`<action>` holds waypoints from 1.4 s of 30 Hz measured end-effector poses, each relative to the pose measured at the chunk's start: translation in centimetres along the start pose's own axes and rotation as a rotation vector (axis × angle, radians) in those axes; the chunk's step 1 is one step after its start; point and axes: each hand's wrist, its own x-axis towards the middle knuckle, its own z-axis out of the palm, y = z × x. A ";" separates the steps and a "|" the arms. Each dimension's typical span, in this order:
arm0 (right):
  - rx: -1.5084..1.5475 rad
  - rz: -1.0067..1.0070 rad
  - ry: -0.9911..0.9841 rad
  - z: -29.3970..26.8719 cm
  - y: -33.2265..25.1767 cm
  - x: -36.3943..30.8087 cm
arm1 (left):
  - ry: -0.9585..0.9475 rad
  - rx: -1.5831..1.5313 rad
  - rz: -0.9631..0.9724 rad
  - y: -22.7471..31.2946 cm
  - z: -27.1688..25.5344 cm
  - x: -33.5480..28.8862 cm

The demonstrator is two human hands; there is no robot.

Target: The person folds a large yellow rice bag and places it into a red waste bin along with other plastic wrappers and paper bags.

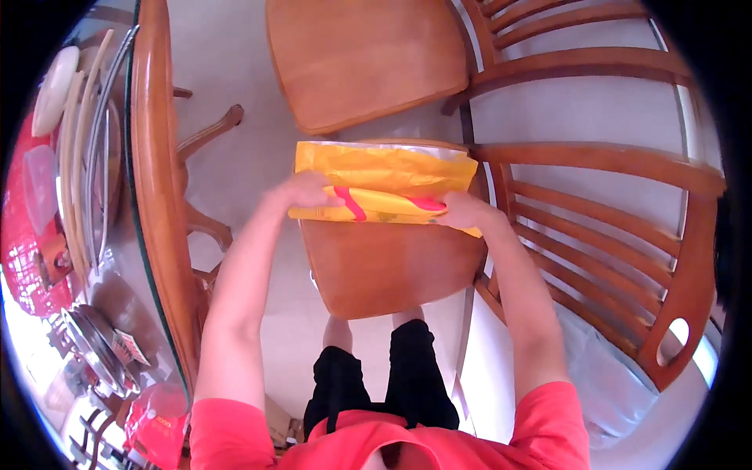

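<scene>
A yellow bag [384, 168] with red markings lies across the far part of a wooden chair seat [395, 262]. Its near part is folded over, and a whitish strip shows along its far edge. At the fold's left end, my left hand [309, 192] is closed on the bag. My right hand [462, 211] grips the other end, fingers partly hidden by the hand and the folded layer. What the bag contains, if anything, cannot be seen.
A second wooden chair [364, 59] stands just beyond, and slatted chair backs [595, 215] rise on the right. Along the left runs a wooden table edge [160, 180]. Chopsticks [82, 141], a red bag [31, 227] and metal lids [94, 352] crowd the tabletop.
</scene>
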 end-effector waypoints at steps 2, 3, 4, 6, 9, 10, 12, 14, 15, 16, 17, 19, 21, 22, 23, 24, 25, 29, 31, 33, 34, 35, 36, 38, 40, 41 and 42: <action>0.181 0.009 -0.127 -2.2 -0.8 0.6 | 0.084 -0.014 -0.005 -0.6 -0.2 1.0; 0.190 0.004 -0.042 -2.1 -0.5 1.3 | 0.129 -0.009 -0.015 -0.9 -0.1 1.4; 0.203 0.003 0.040 -1.8 -0.3 1.8 | 0.169 -0.003 -0.024 -0.8 0.0 1.4; 0.192 0.052 0.087 -1.7 0.4 2.9 | 0.250 0.008 -0.038 -0.5 0.3 1.4; 0.190 0.128 0.016 -2.5 0.5 4.0 | 0.465 0.081 -0.002 -0.2 2.2 1.1; 0.236 0.104 0.023 -2.2 1.1 4.6 | 0.606 0.149 0.048 -0.8 4.2 1.4; 0.262 0.101 0.007 -2.5 1.4 5.2 | 0.760 0.239 0.162 -0.9 6.4 1.6; 0.215 0.137 -0.047 -3.6 0.6 4.9 | 0.791 0.274 0.278 0.1 7.7 1.3; 0.200 0.139 -0.034 -3.9 0.4 4.9 | 0.754 0.290 0.252 0.2 7.8 1.4; 0.186 0.141 -0.022 -4.1 0.2 4.7 | 0.716 0.306 0.226 0.7 7.6 1.2; 0.173 0.145 -0.009 -4.1 0.2 4.5 | 0.678 0.322 0.202 1.0 7.5 1.2; 0.189 0.145 0.013 -3.1 1.0 4.6 | 0.664 0.335 0.185 1.2 7.9 1.5; 0.199 0.109 0.134 -2.6 2.6 3.4 | 0.661 0.338 0.162 1.2 8.1 1.9; 0.195 0.064 0.234 -2.6 3.0 1.6 | 0.663 0.329 0.133 0.9 8.4 1.8; 0.196 0.021 0.340 -2.2 3.2 0.3 | 0.664 0.326 0.111 0.7 8.6 1.9; 0.328 0.042 0.380 -1.6 3.2 -0.3 | 0.661 0.335 0.091 0.5 8.7 1.9; 0.460 0.070 0.427 -1.1 3.3 -0.9 | 0.659 0.344 0.080 0.6 8.8 2.2; 0.568 0.203 0.658 1.7 3.1 -0.5 | 0.710 0.334 0.113 0.5 9.3 2.7; 0.526 0.217 0.756 2.7 3.8 0.5 | 0.716 0.340 0.112 0.3 9.6 2.7; 0.470 0.295 0.791 2.8 3.5 1.1 | 0.734 0.351 0.106 0.1 9.9 2.7; 0.372 0.338 0.842 2.9 3.4 1.5 | 0.748 0.360 0.108 0.2 9.8 2.8; 0.272 0.382 0.892 3.0 3.3 2.0 | 0.763 0.368 0.110 0.3 9.8 2.8; 0.171 0.425 0.940 3.1 3.3 2.4 | 0.744 0.359 0.108 0.2 9.9 2.7; 0.057 0.359 1.126 4.2 3.8 3.2 | 0.708 0.342 0.110 0.1 10.1 2.4; 0.006 0.283 1.282 5.3 4.4 4.0 | 0.707 0.335 0.147 -0.6 10.7 1.7; 0.013 0.240 1.346 5.8 4.6 4.3 | 0.706 0.331 0.163 -0.9 11.2 1.5; 0.021 0.198 1.409 6.3 4.9 4.6 | 0.717 0.335 0.164 -1.1 11.5 1.5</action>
